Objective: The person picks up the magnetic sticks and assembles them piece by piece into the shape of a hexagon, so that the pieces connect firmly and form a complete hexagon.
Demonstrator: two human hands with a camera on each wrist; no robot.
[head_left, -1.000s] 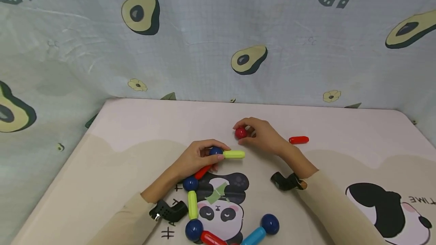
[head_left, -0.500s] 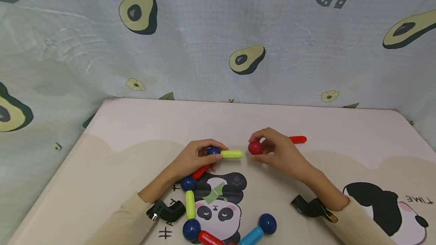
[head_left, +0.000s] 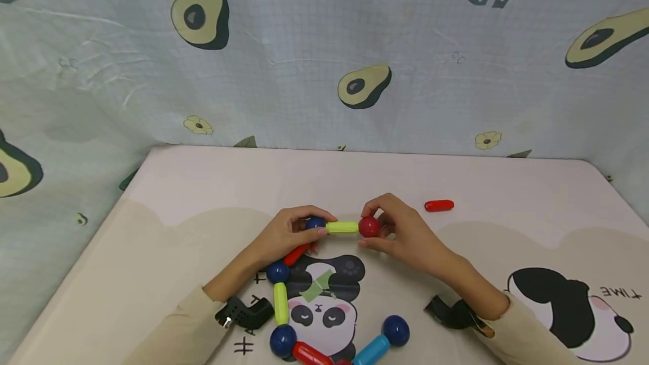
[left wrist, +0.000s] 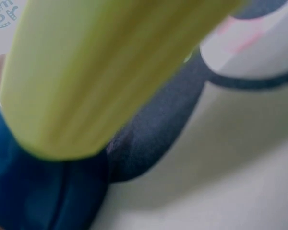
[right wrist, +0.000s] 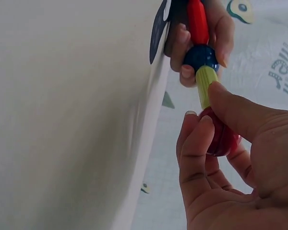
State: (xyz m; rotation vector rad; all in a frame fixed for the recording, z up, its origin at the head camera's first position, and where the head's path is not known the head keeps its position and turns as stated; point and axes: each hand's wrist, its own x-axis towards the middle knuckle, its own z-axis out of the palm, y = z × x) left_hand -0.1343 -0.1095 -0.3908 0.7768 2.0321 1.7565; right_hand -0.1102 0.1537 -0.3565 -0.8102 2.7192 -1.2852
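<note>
My left hand [head_left: 291, 232] grips a dark blue ball [head_left: 315, 223] in the chain of rods and balls. From that ball a yellow-green rod [head_left: 342, 227] points right, and a red rod [head_left: 296, 254] runs down to another blue ball [head_left: 278, 271]. My right hand [head_left: 405, 235] pinches a red ball [head_left: 369, 227] between thumb and fingers, against the free end of the yellow-green rod. In the right wrist view the red ball [right wrist: 221, 136] touches that rod [right wrist: 206, 81]. The left wrist view shows a yellow-green rod [left wrist: 86, 76] close up beside a blue ball [left wrist: 33, 177].
The chain continues through a yellow-green rod [head_left: 281, 303], a blue ball [head_left: 283, 341], a red rod [head_left: 310, 353] and a light blue rod [head_left: 372, 350] to a blue ball [head_left: 396, 330]. A loose red rod [head_left: 439, 205] lies at back right. A curtain [head_left: 284, 61] hangs behind the table.
My right hand brought the red ball toward me, then left against the yellow-green rod's end. The left hand keeps its hold on the blue ball with little movement.
</note>
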